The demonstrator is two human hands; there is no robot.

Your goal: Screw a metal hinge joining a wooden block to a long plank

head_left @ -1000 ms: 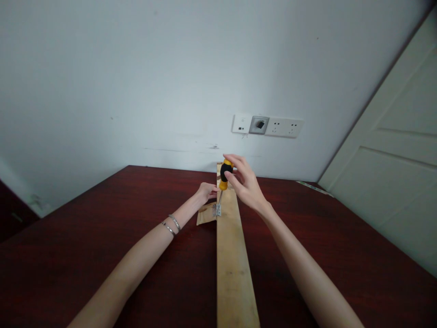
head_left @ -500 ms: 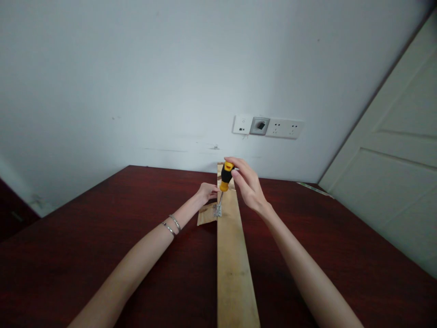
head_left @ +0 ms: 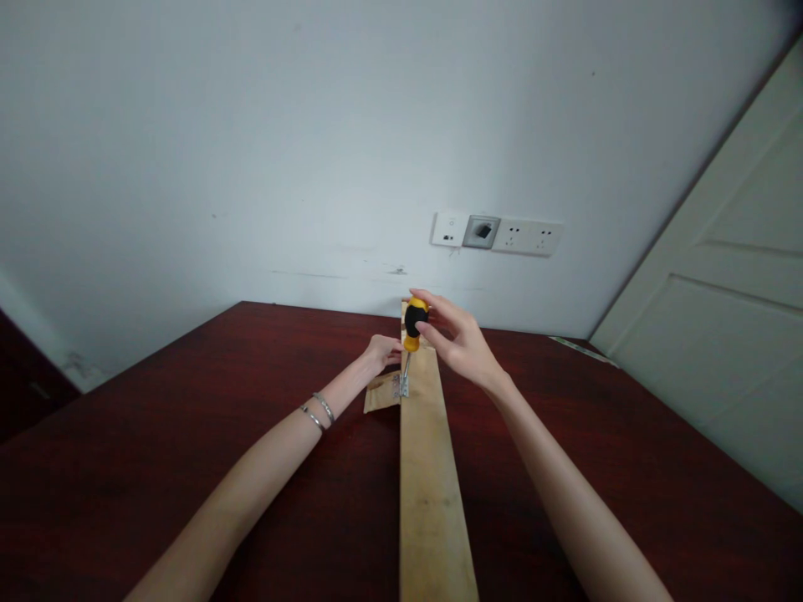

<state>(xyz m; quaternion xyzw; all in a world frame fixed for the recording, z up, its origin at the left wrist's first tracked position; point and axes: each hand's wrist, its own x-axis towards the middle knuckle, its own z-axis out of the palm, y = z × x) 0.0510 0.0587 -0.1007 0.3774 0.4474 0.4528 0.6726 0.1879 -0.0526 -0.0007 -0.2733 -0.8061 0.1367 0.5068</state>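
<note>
A screwdriver (head_left: 416, 322) with a black and yellow handle is in my right hand (head_left: 461, 339), whose fingers and thumb close on the handle from the right. Its shaft slants down to a metal hinge (head_left: 402, 385), and the tip meets the hinge plate. The hinge bridges a long wooden board (head_left: 432, 493) and a short wood piece (head_left: 381, 393) at its left side. My left hand (head_left: 381, 351) has its fingers curled at the board's left edge, just beyond the short piece. Its fingertips are partly hidden, close to the screwdriver's lower end.
The board lies lengthwise on a dark red wooden table (head_left: 282, 493), running toward the white wall (head_left: 351, 150). Sockets (head_left: 527, 237) are set in the wall behind. A thin strip (head_left: 583, 351) lies near the table's back right edge, by a white panelled door (head_left: 740, 334).
My right hand has turned slightly on the screwdriver, its thumb now further across the handle, and the handle has rotated. My left hand, the hinge and the board keep their places.
</note>
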